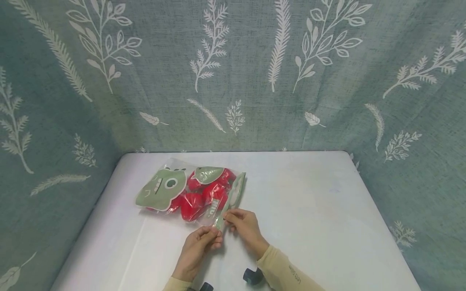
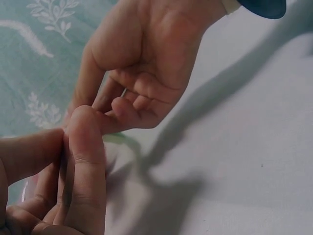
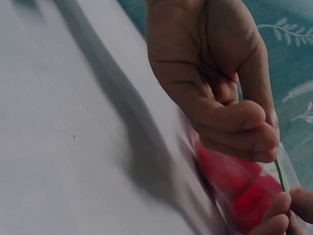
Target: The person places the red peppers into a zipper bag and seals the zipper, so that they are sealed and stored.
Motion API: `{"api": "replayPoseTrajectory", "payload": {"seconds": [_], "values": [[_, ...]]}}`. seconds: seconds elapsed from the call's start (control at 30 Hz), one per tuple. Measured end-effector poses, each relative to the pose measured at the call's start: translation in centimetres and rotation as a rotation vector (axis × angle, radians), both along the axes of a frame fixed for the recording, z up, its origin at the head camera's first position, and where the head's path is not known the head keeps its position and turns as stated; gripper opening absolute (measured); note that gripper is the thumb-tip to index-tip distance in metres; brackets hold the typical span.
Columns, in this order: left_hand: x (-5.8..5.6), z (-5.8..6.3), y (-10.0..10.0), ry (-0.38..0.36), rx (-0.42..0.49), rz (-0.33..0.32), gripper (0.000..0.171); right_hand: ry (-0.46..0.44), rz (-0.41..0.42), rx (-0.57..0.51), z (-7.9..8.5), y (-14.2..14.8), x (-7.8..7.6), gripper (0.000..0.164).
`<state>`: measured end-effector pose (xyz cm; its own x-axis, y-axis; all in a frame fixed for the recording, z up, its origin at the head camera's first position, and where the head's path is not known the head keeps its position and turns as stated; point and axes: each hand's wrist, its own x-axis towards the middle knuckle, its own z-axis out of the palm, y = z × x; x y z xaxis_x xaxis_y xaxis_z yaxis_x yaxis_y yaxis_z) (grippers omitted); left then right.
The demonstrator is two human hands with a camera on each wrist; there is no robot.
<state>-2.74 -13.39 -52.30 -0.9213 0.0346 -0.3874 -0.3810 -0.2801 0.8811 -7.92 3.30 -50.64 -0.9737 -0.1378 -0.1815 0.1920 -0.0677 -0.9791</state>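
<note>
Wide open across the right half of the bench (image 1: 327, 210), bare to the right edge and near-right corner. Blocked toward the far-left corner by the bag of red pieces (image 1: 189, 192). Crowded at the near edge's middle: left hand (image 1: 198, 248) and right hand (image 1: 245, 226) touching. Hemmed behind and beside by leaf-print curtain (image 1: 233, 72).

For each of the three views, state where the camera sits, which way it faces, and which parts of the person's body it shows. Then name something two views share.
Head: worn high, looks forward and down at the table, bag, curtain; shows both hands and sleeves.
Left wrist: looks along the left hand toward the right hand.
Right wrist: looks past the right hand's fingers at the bag's red contents.
Shared: both wrist views show both hands pinching the bag's edge.
</note>
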Motion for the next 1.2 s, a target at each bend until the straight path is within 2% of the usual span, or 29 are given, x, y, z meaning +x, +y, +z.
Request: {"api": "replayPoseTrajectory", "payload": {"seconds": [0.07,0.13,0.47,0.73,0.87,1.2], "values": [[0.1,0.0,0.0,-0.002,0.001,-0.003,0.029,0.002,-0.006,-0.004,1.0,0.1,0.2,0.022],[0.1,0.0,0.1,-0.004,0.004,-0.002,0.029,-0.004,-0.007,0.000,1.0,0.2,0.0,0.022],[0.1,-0.1,0.2,0.006,-0.008,-0.011,0.035,-0.045,-0.044,0.004,-2.5,0.4,-2.2,0.027],[0.1,-0.1,0.3,0.012,-0.017,0.007,0.033,-0.038,-0.055,0.014,-2.8,0.6,-2.9,0.030],[0.1,0.1,0.3,0.013,-0.018,0.017,0.031,-0.063,-0.071,0.005,-3.0,0.5,-3.3,0.029],[0.2,-0.1,0.1,0.004,-0.031,-0.005,0.034,-0.093,-0.134,-0.066,-3.3,0.4,-4.1,0.028]]}}
